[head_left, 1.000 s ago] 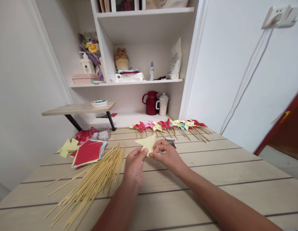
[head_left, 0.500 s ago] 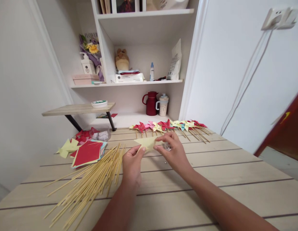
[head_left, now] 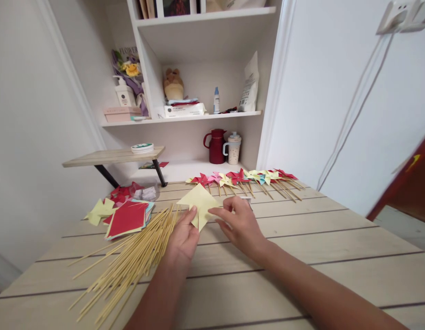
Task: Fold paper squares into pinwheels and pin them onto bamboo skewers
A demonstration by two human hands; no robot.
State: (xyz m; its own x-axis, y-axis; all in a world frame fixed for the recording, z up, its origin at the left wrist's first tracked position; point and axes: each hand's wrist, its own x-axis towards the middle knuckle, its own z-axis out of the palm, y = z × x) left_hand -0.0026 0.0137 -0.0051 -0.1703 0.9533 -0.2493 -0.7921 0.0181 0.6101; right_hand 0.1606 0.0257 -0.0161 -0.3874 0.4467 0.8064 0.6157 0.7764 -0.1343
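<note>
I see a white shelving unit point(head_left: 205, 18) filling the upper middle, flanked by pale walls point(head_left: 315, 91). A socket point(head_left: 393, 20) trails cables point(head_left: 365, 94) at upper right. The plank table point(head_left: 318, 284) spans the bottom; tiled-looking pale floor point(head_left: 400, 229) shows at right. Light falls softly.

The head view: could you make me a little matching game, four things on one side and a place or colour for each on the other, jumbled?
1. Yellow paper square
2. Loose sticks
3. Jug
4. Plush toy

A. Brown and cream
B. Spread on the table
C. Held in the left hand
D. Beside the handled cup

Pairs: 1-C, 2-B, 3-D, 4-A
</note>
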